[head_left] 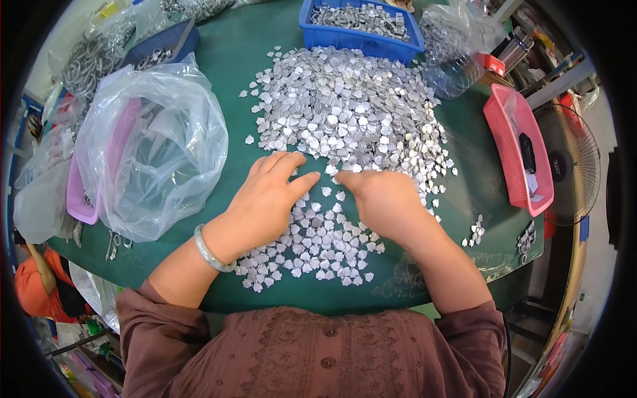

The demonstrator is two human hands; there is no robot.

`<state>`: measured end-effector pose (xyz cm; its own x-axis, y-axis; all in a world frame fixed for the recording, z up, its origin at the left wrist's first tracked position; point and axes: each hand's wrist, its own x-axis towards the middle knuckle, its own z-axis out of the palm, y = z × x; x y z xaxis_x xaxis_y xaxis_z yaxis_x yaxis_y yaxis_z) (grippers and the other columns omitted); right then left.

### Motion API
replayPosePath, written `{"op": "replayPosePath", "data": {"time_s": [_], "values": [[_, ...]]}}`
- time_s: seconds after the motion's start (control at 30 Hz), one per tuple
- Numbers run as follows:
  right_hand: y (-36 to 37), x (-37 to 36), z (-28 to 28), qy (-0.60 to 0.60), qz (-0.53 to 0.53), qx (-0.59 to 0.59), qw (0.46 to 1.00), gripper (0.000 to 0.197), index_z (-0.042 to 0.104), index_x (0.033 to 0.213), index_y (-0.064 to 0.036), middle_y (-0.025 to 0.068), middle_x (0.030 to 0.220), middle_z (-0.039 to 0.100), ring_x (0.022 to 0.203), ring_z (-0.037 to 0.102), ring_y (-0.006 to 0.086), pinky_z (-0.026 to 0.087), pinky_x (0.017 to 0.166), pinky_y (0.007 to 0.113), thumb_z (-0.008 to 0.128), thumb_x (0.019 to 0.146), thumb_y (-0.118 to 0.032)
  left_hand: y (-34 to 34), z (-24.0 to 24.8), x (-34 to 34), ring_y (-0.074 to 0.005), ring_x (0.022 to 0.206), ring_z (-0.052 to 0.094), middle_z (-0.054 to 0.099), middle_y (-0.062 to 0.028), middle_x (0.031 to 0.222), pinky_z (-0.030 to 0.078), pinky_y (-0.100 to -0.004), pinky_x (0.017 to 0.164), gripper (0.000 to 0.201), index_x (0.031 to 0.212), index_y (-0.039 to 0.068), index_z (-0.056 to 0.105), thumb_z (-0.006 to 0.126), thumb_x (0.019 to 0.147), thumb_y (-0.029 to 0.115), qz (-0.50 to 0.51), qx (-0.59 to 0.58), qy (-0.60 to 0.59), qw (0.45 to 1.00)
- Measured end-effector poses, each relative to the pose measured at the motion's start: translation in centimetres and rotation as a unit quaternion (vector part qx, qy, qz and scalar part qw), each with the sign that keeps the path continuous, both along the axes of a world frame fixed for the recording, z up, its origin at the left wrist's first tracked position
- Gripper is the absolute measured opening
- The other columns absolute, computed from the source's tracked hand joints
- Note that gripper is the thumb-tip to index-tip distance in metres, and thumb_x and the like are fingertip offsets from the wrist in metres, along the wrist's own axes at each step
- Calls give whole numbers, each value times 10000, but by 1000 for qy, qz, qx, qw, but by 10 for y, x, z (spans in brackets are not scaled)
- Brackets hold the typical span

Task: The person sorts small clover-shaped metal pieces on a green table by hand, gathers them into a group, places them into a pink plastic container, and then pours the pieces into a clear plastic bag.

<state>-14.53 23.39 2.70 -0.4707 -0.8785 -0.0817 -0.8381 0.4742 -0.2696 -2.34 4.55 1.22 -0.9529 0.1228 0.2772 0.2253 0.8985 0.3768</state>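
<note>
A large heap of small silver scalloped metal pieces [352,99] covers the middle of the green table. Nearer to me lies a smaller spread of the same pieces [318,245], one layer thick in places. My left hand [265,202], with a pale bangle on its wrist, rests palm down between the two groups, fingers apart. Its fingertips reach the near edge of the heap. Facing it, my right hand [385,202] points its index finger at a loose piece and touches it; the other fingers are bent under and mostly hidden. A few pieces lie between the hands.
A blue tray [361,45] of metal parts stands behind the heap. On the left are a clear plastic bag [159,152] and a pink basket [83,199]. A red basket [521,149] and a fan [564,166] are at right. Another person [43,285] is at lower left.
</note>
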Motion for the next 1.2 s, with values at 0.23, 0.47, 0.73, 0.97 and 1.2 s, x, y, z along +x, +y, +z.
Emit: {"op": "replayPosePath", "data": {"time_s": [0.23,0.47,0.73,0.97,1.2], "values": [[3,0,1,-4,26,-33,999,364,650,1122,-121,121,813,679,737,673,289,523,629,402,546,778,-59,5,-1,-16,-355,1155,482,528,-164,1213,379,-432,997,474,1133,88,656,563,700,-81,-14,2,-22,1000],[-4,2,-3,-2,2,-5,1000,313,667,1084,-102,120,801,681,741,668,298,518,634,410,534,803,-66,-2,-2,-12,-344,1126,493,535,-159,1189,382,-418,988,446,1086,87,686,557,695,-84,-6,7,-32,999],[-9,-1,-1,-5,2,-62,998,233,653,975,-79,119,809,671,762,670,289,517,627,409,538,774,-57,2,-2,-16,-334,1093,502,546,-152,1148,389,-408,972,400,1031,83,704,555,699,-83,6,6,-36,999],[-23,-8,-20,24,-4,-86,996,116,680,889,-102,101,756,659,678,640,316,499,606,426,584,849,-154,-2,3,-3,-323,1085,505,553,-145,1120,394,-394,961,403,1055,72,696,527,728,-93,20,35,-15,999],[-37,-14,-6,61,53,-36,996,71,621,770,-95,93,722,637,698,640,310,491,595,432,555,780,-119,-10,4,13,-336,1050,514,562,-156,1085,407,-389,943,408,1058,12,674,468,736,-130,54,75,-5,996]]}}
